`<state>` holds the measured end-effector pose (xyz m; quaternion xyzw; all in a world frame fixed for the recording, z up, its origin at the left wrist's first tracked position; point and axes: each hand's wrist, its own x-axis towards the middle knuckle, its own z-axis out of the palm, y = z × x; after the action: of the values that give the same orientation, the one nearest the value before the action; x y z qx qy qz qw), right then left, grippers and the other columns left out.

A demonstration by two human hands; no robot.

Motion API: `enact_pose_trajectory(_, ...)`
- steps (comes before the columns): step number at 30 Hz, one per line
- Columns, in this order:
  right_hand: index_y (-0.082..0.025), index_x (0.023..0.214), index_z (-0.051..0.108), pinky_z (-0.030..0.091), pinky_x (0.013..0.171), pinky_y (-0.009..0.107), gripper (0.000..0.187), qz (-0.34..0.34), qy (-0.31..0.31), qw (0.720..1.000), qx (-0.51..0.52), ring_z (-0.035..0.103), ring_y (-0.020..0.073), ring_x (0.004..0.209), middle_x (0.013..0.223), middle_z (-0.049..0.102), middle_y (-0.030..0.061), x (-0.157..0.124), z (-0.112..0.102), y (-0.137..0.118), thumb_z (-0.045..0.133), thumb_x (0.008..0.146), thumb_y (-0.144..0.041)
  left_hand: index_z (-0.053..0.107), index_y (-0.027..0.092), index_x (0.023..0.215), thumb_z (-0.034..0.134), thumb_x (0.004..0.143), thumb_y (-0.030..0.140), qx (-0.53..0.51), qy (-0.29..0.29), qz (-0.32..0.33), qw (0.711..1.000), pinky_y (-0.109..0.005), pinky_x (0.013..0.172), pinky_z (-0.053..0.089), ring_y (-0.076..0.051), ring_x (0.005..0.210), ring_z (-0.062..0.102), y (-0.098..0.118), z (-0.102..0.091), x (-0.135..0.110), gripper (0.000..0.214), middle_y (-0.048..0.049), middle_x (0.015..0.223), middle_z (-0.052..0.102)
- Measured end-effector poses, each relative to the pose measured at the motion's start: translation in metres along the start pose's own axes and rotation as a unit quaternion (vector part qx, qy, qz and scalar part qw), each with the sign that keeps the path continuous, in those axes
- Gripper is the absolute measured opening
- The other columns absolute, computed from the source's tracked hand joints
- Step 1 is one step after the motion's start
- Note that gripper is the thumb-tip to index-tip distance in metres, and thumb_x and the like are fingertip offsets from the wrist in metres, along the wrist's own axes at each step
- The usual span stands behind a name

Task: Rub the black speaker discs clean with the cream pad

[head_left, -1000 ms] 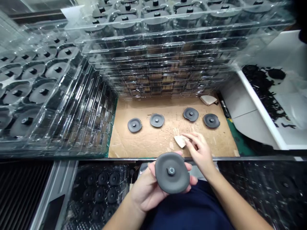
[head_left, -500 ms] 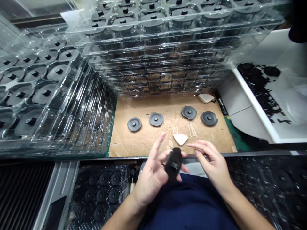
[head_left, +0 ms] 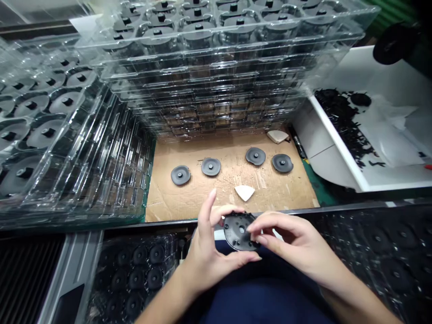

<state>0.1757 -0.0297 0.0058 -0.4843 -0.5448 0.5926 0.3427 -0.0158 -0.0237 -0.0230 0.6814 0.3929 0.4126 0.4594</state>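
Observation:
My left hand [head_left: 209, 245] holds a round black plastic disc [head_left: 236, 231] above my lap, with the thumb below and a finger behind its upper edge; the index finger points up. Small pegs and a central hole show on the disc's face. My right hand [head_left: 286, 236] is closed in a pinch against the right side of that face; anything between its fingertips is too small or hidden to make out. Beyond, on the cardboard, lie grey discs with a central stub, among them one at left [head_left: 181, 175] and one at right [head_left: 282, 163]. A white rounded-triangle piece [head_left: 245, 192] lies nearer me.
Stacked clear plastic trays [head_left: 202, 67] filled with discs rise behind and at left [head_left: 67, 135]. A white bin [head_left: 337, 135] with small black pieces stands right. A marker [head_left: 297, 141] lies beside the cardboard [head_left: 162, 202]. More disc trays [head_left: 135, 270] sit below the table edge.
The disc has turned from edge-on to show its pegged face. My right hand has moved left and now touches it. The view has shifted slightly right.

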Motion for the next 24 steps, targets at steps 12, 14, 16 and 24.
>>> enact_pose_trajectory(12,-0.021,0.079,0.074,0.050,0.064,0.018,0.012,0.103,-0.108,0.961,0.234,0.065,0.0079,0.067,0.075,0.072,-0.0009,0.0058,-0.0008,-0.0029,0.077,0.068,-0.017,0.010,0.032,0.140,0.071,0.062,0.055,-0.156,-0.110,-0.128,0.973,-0.043,0.095,0.037,-0.022,0.095,0.061,0.0029,-0.0039,-0.0004,0.102,-0.0020,0.101,0.067)
enact_pose_trajectory(14,-0.021,0.078,0.074,0.050,0.062,0.017,0.012,0.103,-0.108,0.961,0.233,0.064,0.0074,0.065,0.074,0.072,-0.0017,0.0060,-0.0005,-0.0032,0.076,0.068,-0.015,0.010,0.030,0.140,0.072,0.062,0.053,-0.162,-0.116,-0.139,0.970,-0.042,0.094,0.037,-0.022,0.095,0.062,0.0035,-0.0045,-0.0004,0.102,-0.0029,0.102,0.067)
enact_pose_trajectory(16,-0.022,0.076,0.074,0.050,0.060,0.017,0.012,0.103,-0.117,0.960,0.234,0.063,0.0071,0.063,0.072,0.071,-0.0028,0.0059,-0.0009,-0.0039,0.075,0.068,-0.013,0.010,0.030,0.140,0.074,0.061,0.052,-0.172,-0.123,-0.150,0.966,-0.040,0.092,0.039,-0.023,0.095,0.062,0.0043,-0.0050,-0.0010,0.104,-0.0037,0.102,0.067)
enact_pose_trajectory(24,-0.023,0.077,0.073,0.053,0.064,0.017,0.015,0.106,-0.095,0.961,0.239,0.067,0.0079,0.065,0.072,0.072,-0.0033,-0.0035,0.0026,-0.0033,0.074,0.070,-0.010,0.011,0.033,0.141,0.075,0.055,0.053,-0.118,-0.095,-0.067,0.986,-0.046,0.098,0.036,-0.024,0.097,0.060,-0.0023,-0.0015,-0.0055,0.109,-0.0049,0.106,0.068)
